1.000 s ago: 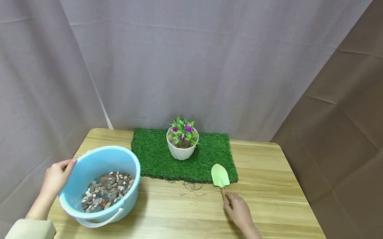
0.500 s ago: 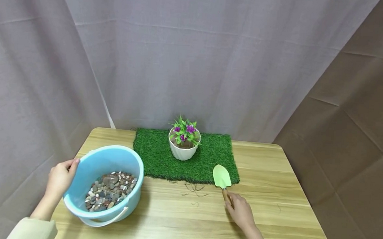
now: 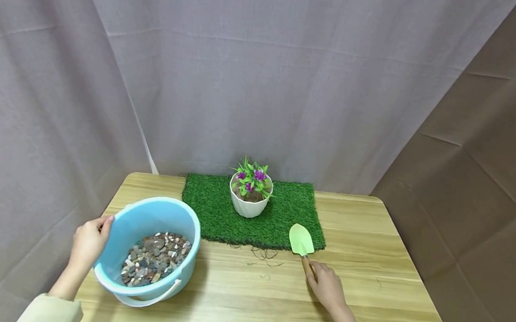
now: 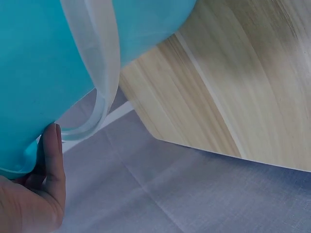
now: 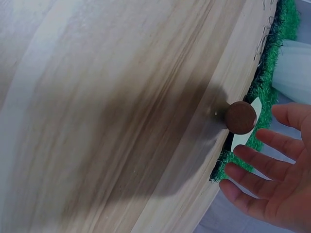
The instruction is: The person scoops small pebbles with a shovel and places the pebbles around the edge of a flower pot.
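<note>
A light-blue plastic bucket (image 3: pixel 154 214) with a white handle hanging at its front is at the left of the table. Many mixed pebbles (image 3: pixel 156 260) cover its bottom. My left hand (image 3: pixel 88 239) grips the bucket's left rim; in the left wrist view its fingers (image 4: pixel 52 155) bend round the edge. At the right, a trowel (image 3: pixel 301 239) with a pale-green blade and wooden handle lies with its blade on the mat's front edge. Beside the wooden handle (image 5: pixel 240 118), my right hand (image 3: pixel 328 286) has its fingers spread and loosely bent, not wrapped round it.
A green artificial-grass mat (image 3: pixel 211 222) lies at the back of the wooden table (image 3: pixel 242 296). On it stands a white pot (image 3: pixel 249 208) with a purple-flowered plant (image 3: pixel 252 178). Loose dark threads (image 3: pixel 266 258) trail from the mat's front edge. Grey curtains (image 3: pixel 262 83) enclose the table.
The head view has shifted a little, moving everything rightward. The bucket and left hand have gone right somewhat more than the mat. The right hand stays by the trowel handle.
</note>
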Tool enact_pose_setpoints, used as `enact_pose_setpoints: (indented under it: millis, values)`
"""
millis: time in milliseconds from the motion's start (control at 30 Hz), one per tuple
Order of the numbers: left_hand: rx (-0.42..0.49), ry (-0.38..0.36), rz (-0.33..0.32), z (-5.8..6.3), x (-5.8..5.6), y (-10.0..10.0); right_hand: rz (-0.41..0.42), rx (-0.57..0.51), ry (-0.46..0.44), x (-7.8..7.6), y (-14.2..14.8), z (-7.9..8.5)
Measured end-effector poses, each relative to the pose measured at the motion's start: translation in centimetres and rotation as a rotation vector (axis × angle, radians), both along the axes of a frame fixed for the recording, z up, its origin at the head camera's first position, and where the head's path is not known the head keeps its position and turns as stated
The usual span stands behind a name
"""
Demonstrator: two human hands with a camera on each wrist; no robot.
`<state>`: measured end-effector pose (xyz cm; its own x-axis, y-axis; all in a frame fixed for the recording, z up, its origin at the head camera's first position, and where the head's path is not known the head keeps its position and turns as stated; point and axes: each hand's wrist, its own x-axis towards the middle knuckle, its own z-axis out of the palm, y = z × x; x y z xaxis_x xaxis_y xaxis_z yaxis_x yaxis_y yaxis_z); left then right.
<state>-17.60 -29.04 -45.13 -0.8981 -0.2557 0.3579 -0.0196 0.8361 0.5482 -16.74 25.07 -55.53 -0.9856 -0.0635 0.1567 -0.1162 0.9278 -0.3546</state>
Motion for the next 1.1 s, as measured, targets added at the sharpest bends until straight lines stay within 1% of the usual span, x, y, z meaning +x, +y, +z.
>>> enact_pose_setpoints:
  millis: [200,367,567,667,767,933,1100]
  values:
    - [0.005,0.005,-0.027,0.1,-0.4,0.8,0.006,0.011,-0.017,-0.1,0.0,0.0]
    - [0.005,0.013,-0.054,0.1,-0.6,1.7,0.007,0.009,-0.008,-0.2,0.1,-0.1]
    - [0.053,-0.030,-0.091,0.0,-0.9,3.1,0.000,0.007,0.002,-0.2,0.2,-0.2]
    - [0.076,-0.066,-0.091,0.0,-1.1,4.0,-0.001,0.005,0.003,-0.1,0.2,-0.2]
    - [0.093,-0.082,-0.092,-0.1,-1.2,4.7,-0.003,-0.004,-0.001,-0.1,0.2,-0.3]
    - [0.111,-0.079,-0.100,-0.3,-1.2,5.9,-0.001,-0.019,-0.013,0.0,0.4,-0.3]
    - [0.130,-0.073,-0.101,-0.2,-1.2,7.1,0.008,-0.004,-0.009,0.2,0.7,-0.3]
